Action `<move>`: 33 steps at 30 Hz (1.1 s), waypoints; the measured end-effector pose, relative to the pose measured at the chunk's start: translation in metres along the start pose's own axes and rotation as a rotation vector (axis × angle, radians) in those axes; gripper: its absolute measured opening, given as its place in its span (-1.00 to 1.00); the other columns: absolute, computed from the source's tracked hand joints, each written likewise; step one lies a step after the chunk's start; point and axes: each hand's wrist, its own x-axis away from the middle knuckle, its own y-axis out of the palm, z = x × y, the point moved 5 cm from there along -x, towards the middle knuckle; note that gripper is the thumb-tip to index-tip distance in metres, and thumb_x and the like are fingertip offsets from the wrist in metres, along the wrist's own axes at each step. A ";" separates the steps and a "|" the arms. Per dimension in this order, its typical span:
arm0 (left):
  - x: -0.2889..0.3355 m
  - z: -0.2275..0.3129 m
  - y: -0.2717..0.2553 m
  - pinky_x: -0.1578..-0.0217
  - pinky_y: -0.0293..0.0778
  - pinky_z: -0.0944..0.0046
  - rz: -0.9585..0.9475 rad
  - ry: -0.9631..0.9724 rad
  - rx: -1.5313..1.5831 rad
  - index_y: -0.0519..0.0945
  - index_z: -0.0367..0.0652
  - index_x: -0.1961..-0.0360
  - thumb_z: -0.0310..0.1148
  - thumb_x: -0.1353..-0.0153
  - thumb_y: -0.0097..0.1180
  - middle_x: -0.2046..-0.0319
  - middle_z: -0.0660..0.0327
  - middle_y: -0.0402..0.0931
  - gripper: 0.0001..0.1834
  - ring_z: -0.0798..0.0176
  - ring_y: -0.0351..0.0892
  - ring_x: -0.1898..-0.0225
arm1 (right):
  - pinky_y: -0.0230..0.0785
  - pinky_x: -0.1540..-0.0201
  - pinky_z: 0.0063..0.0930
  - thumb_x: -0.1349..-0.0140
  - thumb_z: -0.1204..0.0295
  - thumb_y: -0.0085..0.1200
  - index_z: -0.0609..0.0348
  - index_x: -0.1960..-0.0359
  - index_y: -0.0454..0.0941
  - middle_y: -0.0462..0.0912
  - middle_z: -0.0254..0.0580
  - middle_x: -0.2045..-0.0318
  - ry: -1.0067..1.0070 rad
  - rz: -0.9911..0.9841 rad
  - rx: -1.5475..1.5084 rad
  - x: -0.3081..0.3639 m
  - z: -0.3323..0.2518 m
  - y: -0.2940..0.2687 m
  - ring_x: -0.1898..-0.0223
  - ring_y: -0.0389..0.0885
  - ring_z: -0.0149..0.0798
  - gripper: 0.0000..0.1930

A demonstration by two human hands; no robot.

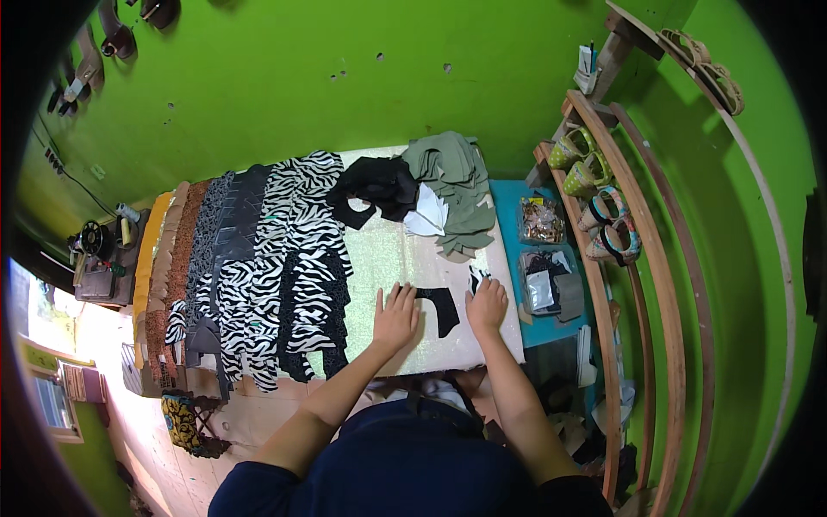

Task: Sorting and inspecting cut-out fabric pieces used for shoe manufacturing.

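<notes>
A curved black cut fabric piece [444, 308] lies flat on the pale tabletop [405, 355]. My left hand [397, 316] rests palm down at its left end, fingers stretched out and touching it. To the right of the black piece, my right hand [488, 306] has its fingers close together on a small zebra-print piece [476, 274]. Only the far part of that piece shows; the rest is hidden under the hand. Beyond the hands lie a crumpled black fabric heap [379, 183], a white piece [426, 213] and a stack of grey-green fabric pieces [450, 177].
Overlapping rows of zebra-print pieces [274, 215] and brown, grey and yellow pieces cover the table's left. Clear plastic containers [541, 220] stand on a blue surface [508, 196] at right. Beside it, a wooden rack [663, 345] holds sandals [613, 241]. A sewing machine [90, 241] is far left.
</notes>
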 end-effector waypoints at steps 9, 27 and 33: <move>0.017 -0.012 -0.004 -0.22 -0.23 -0.13 -0.006 -0.100 0.046 0.30 -0.19 -0.08 -0.17 -0.16 -0.15 -0.13 0.09 0.23 -0.51 0.05 0.09 -0.23 | 0.24 0.04 -0.28 0.09 0.35 0.21 0.23 0.27 0.38 0.45 -0.02 0.27 0.132 -0.035 -0.057 -0.014 -0.001 0.005 0.14 0.41 -0.04 -0.63; -0.009 -0.033 -0.012 0.51 0.39 0.37 -0.096 -0.231 0.737 0.54 -0.31 0.35 -0.34 -0.13 0.07 0.64 0.16 0.51 -0.79 0.36 0.48 0.60 | 0.33 0.31 -0.55 -0.09 0.48 0.09 0.31 0.29 0.48 0.57 -0.22 0.39 -0.173 -0.682 -1.081 0.012 -0.058 0.018 0.42 0.48 -0.43 -0.82; -0.016 -0.048 0.008 0.46 0.41 0.33 -0.125 -0.401 0.642 0.56 -0.30 0.39 -0.29 -0.13 0.05 0.57 0.11 0.55 -0.76 0.28 0.54 0.54 | 0.33 0.45 -0.44 0.04 0.26 0.21 0.23 0.32 0.51 0.57 -0.16 0.56 -0.148 -0.479 -0.566 0.001 -0.045 0.033 0.57 0.50 -0.23 -0.67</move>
